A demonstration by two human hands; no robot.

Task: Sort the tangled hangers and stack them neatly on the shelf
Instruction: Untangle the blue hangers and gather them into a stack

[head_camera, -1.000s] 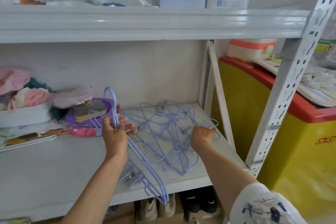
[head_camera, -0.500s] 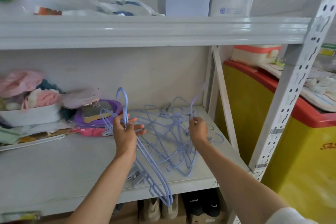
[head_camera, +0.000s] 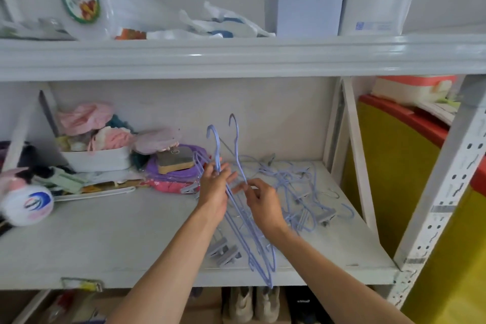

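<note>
My left hand (head_camera: 214, 187) holds a small bunch of lilac wire hangers (head_camera: 252, 242) by the neck, their hook pointing up and their bodies slanting down past the front edge of the white middle shelf (head_camera: 118, 239). Just to the right of it, my right hand (head_camera: 260, 202) pinches the neck of a single lilac hanger (head_camera: 236, 139), with its hook standing upright beside the bunch's hook. A tangle of more lilac hangers (head_camera: 297, 187) with grey clips lies on the shelf behind and to the right of my right hand.
Left on the shelf sit a white tub of pink cloths (head_camera: 97, 158), a purple bag with a grey block (head_camera: 176, 163) and a white bottle (head_camera: 26, 202). A grey upright post (head_camera: 444, 192) borders the right, beside a yellow bin (head_camera: 405, 173). Shoes (head_camera: 252, 302) stand below.
My right hand has pulled one hanger out of the tangle and carried it left, up against the bunch in my left hand. The camera has moved closer and tilted up.
</note>
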